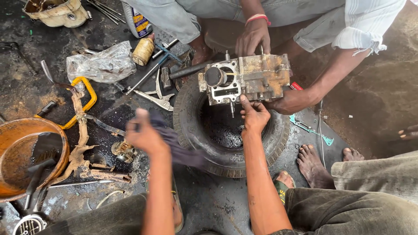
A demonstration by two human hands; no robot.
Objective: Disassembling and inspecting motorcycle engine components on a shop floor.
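Observation:
A dirty engine block (254,76) with a piston (213,76) sticking out of its face rests on the far rim of a small black tyre (226,152). My right hand (254,115) touches the block's lower edge with its fingertips. My left hand (143,135) is raised over the floor left of the tyre, gripping a dark cloth (183,146) that hangs toward the tyre; this hand is blurred. Across from me a second person steadies the block with one hand (252,38) on top and the other hand (292,101) at its right side.
Left of the tyre lie pliers (156,96), a hammer (183,72), a plastic bag (101,65), a yellow-handled tool (87,93) and a round orange basin (19,152). An oil bottle (138,21) stands at the back. Bare feet (311,167) sit right of the tyre.

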